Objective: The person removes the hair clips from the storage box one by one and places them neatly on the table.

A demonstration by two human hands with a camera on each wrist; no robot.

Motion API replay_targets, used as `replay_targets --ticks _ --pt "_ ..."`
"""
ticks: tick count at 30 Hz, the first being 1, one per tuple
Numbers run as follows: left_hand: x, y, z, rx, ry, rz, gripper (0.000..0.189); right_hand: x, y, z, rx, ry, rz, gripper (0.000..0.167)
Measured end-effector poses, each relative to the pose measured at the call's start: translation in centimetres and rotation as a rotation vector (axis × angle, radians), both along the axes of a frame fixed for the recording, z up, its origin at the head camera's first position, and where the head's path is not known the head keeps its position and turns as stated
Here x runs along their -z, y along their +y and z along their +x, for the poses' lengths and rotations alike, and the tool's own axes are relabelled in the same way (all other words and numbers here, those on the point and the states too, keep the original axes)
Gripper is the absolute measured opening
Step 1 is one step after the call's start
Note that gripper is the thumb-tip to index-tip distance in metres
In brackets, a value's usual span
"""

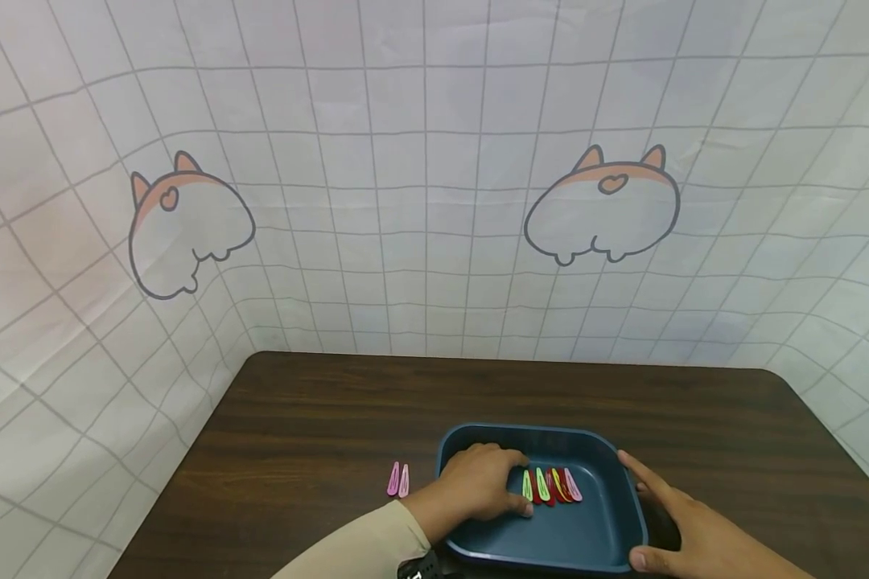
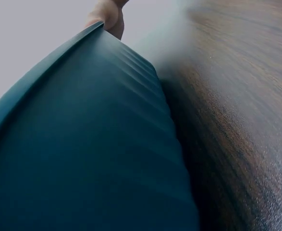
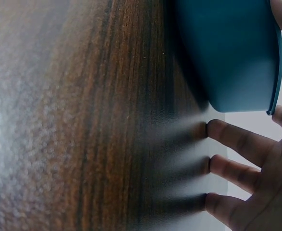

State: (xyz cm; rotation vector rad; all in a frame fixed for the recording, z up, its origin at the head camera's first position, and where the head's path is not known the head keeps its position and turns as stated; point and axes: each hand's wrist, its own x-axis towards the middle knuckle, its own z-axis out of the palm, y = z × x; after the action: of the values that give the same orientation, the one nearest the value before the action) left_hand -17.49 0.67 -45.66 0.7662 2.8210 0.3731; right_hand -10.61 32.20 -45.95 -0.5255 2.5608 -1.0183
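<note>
Row of hair clips (image 1: 553, 486) lies inside the tray (image 1: 575, 537), roughly mid-floor, side by side and close-packed: green at the left end, then red, green and yellow mixed, pink at the right end. Left hand (image 1: 481, 481) is inside the tray at the left end of the row, thumb and forefinger spread with a gap, tips near the two ends of the first green clip; can't tell whether they pinch it, other fingers hidden. Clips look like thin snap type: should be light, stiff but springy, hard to break, a bit slick if lacquered. They sit flat, so little edge to get under; I'd take one across its long sides or by both ends, fingertips only, and mind the neighbours, which would likely slide if nudged. Tray looks like stiff, light plastic and could skid; best steadied at the rim. Right hand (image 1: 684, 527) is spread at its right side, forefinger and thumb on the rim, remaining fingers reaching toward the table with nothing in them. Two more pink clips (image 1: 393, 479) lie outside, left of the tray, on the dark wood-grain table (image 1: 304, 450). Grid-patterned cloth (image 1: 391, 201) hangs behind.
</note>
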Motion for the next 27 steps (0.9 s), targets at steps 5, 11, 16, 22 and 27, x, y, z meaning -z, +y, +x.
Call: replay_targets --ticks 5,11,16,22,27 --pt "-0.09 0.03 -0.03 0.011 0.006 -0.004 0.060 -0.03 -0.02 -0.10 0.004 -0.001 0.002 0.098" --pt "-0.10 0.10 -0.03 0.010 0.015 -0.002 0.057 -0.01 0.01 -0.16 0.000 0.005 -0.004 0.098" --pt "-0.10 0.12 0.01 0.010 0.024 0.004 0.056 0.05 0.00 -0.19 0.002 0.010 -0.006 0.098" --pt "-0.17 0.19 0.00 0.000 0.012 0.014 0.054 -0.04 0.04 -0.31 0.000 0.009 -0.002 0.099" --pt "-0.24 0.29 -0.04 -0.003 0.012 0.010 0.053 -0.04 0.19 -0.39 -0.003 0.001 -0.007 0.098"
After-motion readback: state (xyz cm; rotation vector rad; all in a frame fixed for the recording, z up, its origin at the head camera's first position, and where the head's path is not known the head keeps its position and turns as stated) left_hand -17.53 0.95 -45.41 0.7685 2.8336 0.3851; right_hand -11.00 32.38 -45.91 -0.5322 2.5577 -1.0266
